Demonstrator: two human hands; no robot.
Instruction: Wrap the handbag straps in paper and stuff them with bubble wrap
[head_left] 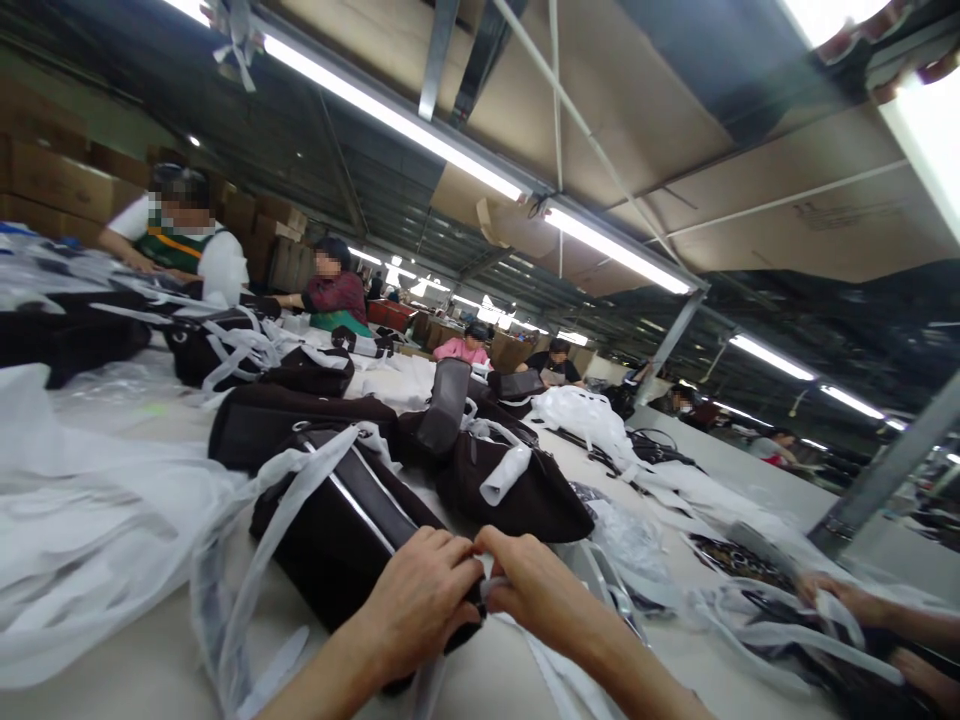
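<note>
A dark brown handbag [341, 520] lies on its side on the pale table in front of me. Its strap [259, 540] is wrapped in white film and loops over the bag's left end. My left hand [431, 580] is closed round the bag's right end. Against it, at the same corner, my right hand [529, 590] is pinched, with a small piece of white strip [493, 588] showing between thumb and fingers. The fingers hide where the strip meets the bag. Just behind lies another dark bag [517, 490] with a roll of white wrapping on it.
More dark bags [292, 415] lie across the table. Clear plastic [630, 540] and white wrapping sheets [82, 540] are spread around. At right, a co-worker's hand [832, 595] handles wrapped straps. Other people [337, 290] work at the far side. A metal post [885, 480] stands at right.
</note>
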